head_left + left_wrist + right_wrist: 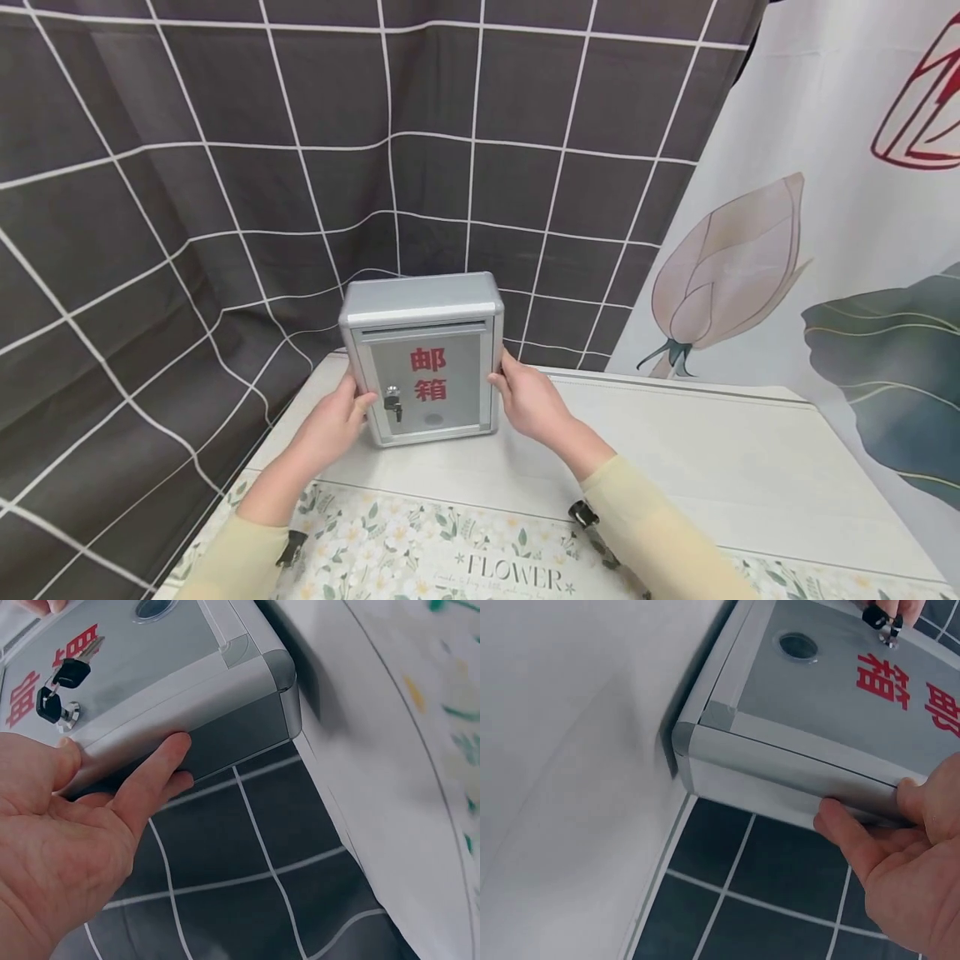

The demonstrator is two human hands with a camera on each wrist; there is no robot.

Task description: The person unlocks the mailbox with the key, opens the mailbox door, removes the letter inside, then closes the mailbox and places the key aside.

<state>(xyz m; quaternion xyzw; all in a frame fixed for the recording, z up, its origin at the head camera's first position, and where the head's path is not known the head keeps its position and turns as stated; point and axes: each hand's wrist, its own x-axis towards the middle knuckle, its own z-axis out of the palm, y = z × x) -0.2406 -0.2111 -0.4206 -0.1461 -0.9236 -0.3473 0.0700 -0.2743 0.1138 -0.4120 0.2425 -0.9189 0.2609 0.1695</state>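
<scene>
A silver-grey metal mailbox point(457, 371) with red characters and a narrow slot near its top stands upright at the back of the table. My left hand point(326, 429) grips its left side, thumb at the front edge and fingers along the side wall. On the opposite side, my right hand point(534, 402) holds it, thumb over the front frame. Keys point(73, 673) with black heads hang from the lock on the door, near the left thumb. Low on the door is a round window point(796, 646). The mailbox's back is hidden.
White tabletop point(667, 450) extends to the right. A floral mat point(375, 542) printed "FLOWER" lies along the front. Behind and to the left hangs a dark curtain point(330, 108) with white grid lines; a white curtain point(787, 108) with flower prints hangs at right.
</scene>
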